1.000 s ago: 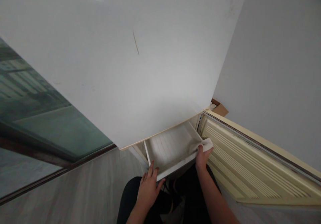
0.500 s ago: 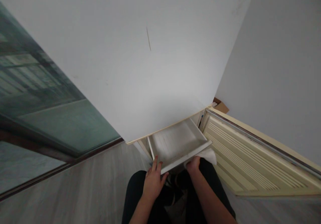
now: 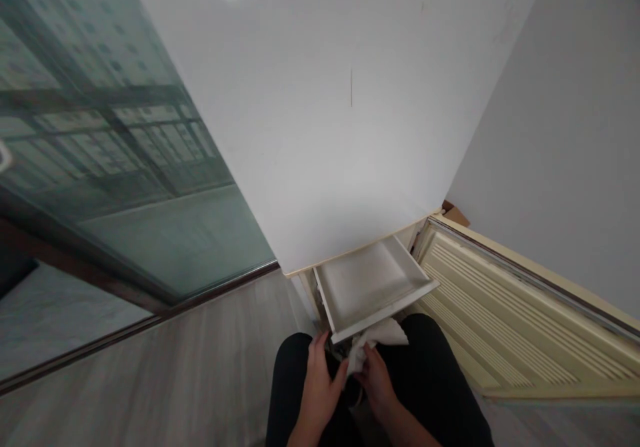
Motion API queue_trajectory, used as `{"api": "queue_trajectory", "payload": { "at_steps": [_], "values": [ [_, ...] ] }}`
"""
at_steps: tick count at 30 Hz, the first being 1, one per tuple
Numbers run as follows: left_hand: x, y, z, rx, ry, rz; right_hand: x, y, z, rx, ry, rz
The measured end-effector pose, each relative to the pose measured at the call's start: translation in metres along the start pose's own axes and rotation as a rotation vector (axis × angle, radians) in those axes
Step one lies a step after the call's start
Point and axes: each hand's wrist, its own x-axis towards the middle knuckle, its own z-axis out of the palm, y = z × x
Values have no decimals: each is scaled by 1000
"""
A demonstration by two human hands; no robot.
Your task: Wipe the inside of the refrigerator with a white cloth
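Observation:
A shallow white drawer (image 3: 385, 311) is pulled out from under the white top. Below its front panel, my right hand (image 3: 376, 375) is closed on a crumpled white cloth (image 3: 383, 332), part of which spreads out to the right over my knee. My left hand (image 3: 320, 381) is beside the drawer's front left corner, fingers stretched and thumb apart. The left thumb comes close to the cloth; I cannot tell if it touches. Both hands are between my dark-trousered knees.
A large white tabletop (image 3: 325, 133) rises above the drawer. To the right, a cream ribbed door (image 3: 490, 313) stands swung out, with a cardboard box (image 3: 456, 216) behind it. Glass sliding doors (image 3: 175, 247) and grey wood-look flooring (image 3: 220, 360) lie to the left.
My right hand has drawn the cloth from the drawer's front right end toward the left hand. The left hand has come off the drawer's front edge. The view has shifted left.

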Motion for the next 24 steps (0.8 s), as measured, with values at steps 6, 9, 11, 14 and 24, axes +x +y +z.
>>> {"api": "queue_trajectory", "payload": {
  "at_steps": [6, 9, 11, 14, 24],
  "values": [
    [-15, -3, -18, -363, -338, -140, -51, 4, 5, -627, -342, -364],
    [-19, 0, -30, -474, -338, -135, -67, -2, 12, -787, -440, -459],
    [-20, -4, -34, -509, -290, -157, -69, -4, 15, -828, -469, -483],
    [-20, -13, -34, -521, -203, -194, -65, -4, 14, -919, -445, -505],
    [-14, -11, -35, -532, -150, -159, -54, -2, -2, -1012, -416, -526]
  ]
}}
